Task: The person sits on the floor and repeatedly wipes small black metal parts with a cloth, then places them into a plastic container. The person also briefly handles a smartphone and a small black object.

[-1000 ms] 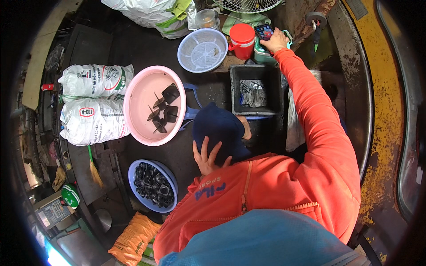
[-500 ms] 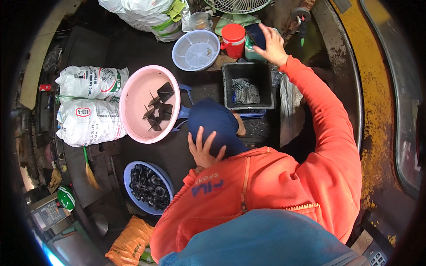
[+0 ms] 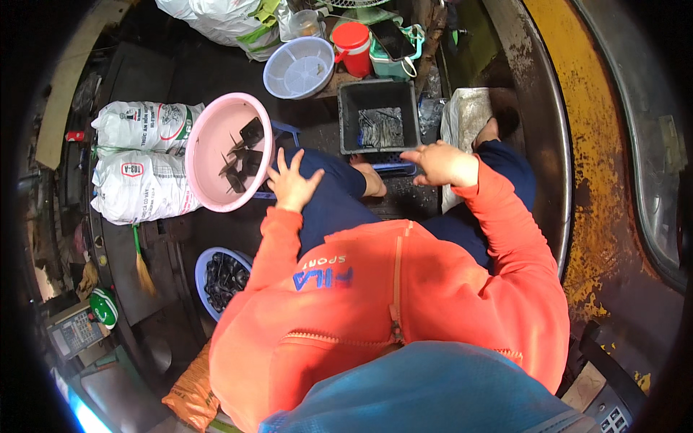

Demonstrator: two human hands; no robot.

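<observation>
My left hand [image 3: 292, 186], its fingers spread, is above my left thigh at the right rim of a pink basin [image 3: 198, 184]. Whether the fingertips touch that rim I cannot tell. Several black plastic parts with flat square ends [image 3: 250, 132] lie in the basin. My right hand [image 3: 442, 164] hovers off the lower right corner of a black square bin [image 3: 346, 119], fingers stretched leftward and thumb apart, with nothing seen in it. Thin dark strips [image 3: 381, 128] lie inside the bin. Beyond it, a dark phone [image 3: 392, 38] rests on a teal basket [image 3: 393, 68].
A red jug [image 3: 352, 50] and a pale blue basin [image 3: 299, 70] stand at the back. White sacks [image 3: 144, 184] lie left of the pink basin. Lower left is a blue basin [image 3: 204, 281] of black parts [image 3: 225, 280]. A yellow rusty metal edge [image 3: 570, 144] runs along the right.
My right hand has left the phone and come back toward me. My left hand has risen from my knee and moved left, fingers spread, to the pink basin. My knees have parted.
</observation>
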